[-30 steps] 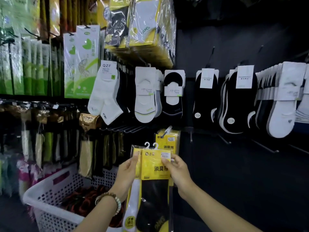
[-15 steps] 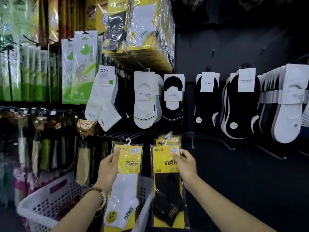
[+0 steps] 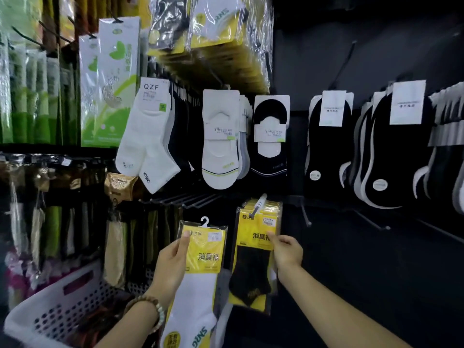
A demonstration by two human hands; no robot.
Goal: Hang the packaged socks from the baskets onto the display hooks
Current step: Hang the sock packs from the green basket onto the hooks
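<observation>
Head view, nearest to farthest. Lower left, a white perforated basket (image 3: 75,297) holds dark and reddish packs (image 3: 100,320), too dim to identify further. Above its right end, the left hand (image 3: 173,259) grips a white sock pack (image 3: 200,272) by its upper left edge, with the thumb pressed flat on the yellow front and the fingers hidden behind. The pack's long axis is nearly upright, with the top leaning slightly left. Its white hanger loop (image 3: 204,221) stands free above the thumb. Just beside it, the right hand (image 3: 286,249) pinches the right edge of a black sock pack (image 3: 251,259), thumb on the front and fingers curled behind. This pack lies at the front of a short stack of like yellow packs on a white-tipped hook (image 3: 259,203), and appears threaded on it, though the hole itself cannot be made out. That hook lies up and to the right of the free loop, while a row of bare hooks (image 3: 190,199) lies directly above it. The left hand is the nearer to either, so the next move probably calls for raising the loop to hook height and sliding it on. Farther back, loose socks (image 3: 221,146) hang in rows on the dark wall.
</observation>
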